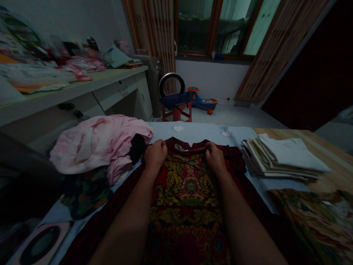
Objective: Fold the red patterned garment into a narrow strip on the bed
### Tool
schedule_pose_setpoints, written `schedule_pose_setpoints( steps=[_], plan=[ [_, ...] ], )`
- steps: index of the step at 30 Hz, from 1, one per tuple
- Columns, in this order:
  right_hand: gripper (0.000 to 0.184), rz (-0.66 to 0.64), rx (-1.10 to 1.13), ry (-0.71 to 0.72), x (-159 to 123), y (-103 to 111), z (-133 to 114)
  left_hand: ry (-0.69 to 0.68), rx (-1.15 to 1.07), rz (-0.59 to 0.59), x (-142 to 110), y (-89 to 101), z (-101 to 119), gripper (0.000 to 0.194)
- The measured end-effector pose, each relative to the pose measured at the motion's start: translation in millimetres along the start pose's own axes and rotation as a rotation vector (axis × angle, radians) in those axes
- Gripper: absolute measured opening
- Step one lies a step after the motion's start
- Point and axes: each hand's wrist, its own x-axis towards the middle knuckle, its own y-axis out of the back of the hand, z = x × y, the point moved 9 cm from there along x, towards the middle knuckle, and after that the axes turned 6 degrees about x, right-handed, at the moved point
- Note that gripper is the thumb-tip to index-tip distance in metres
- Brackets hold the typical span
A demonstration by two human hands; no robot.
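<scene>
Red patterned garment: spread over the cloth-covered table directly before the person, its neckline at the far end, gold and multicoloured ornament down the middle.
Left hand: fingers curled closed, gripping the left side of the neckline.
Right hand: fingers closed, pinching the right side of the neckline.
Left of the garment: a heap of pink cloth, with dark patterned fabric below it.
Right of the garment: a stack of folded clothes, white on top; nearer, a brown-green patterned garment.
Desk at left: its drawer is shut, contents hidden; papers and pink packaging lie on top.
Beyond the table: a red stool bearing dark-blue cloth, beside a blue-and-orange ride-on toy.
</scene>
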Motion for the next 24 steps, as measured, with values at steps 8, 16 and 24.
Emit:
schedule_pose_setpoints(
  steps=[8,16,24],
  plan=[
    [0.056,-0.043,-0.116,0.017,2,-6,-1,-0.124,-0.280,0.084,3,-4.9,9,0.032],
    [0.083,-0.082,-0.149,0.152,-1,-19,-5,-0.367,-0.013,0.034,-6,-34.8,28,0.077],
    [0.045,0.011,-0.200,0.052,7,9,12,-0.331,0.118,-0.044,-6,-43.1,21,0.061]
  ],
)
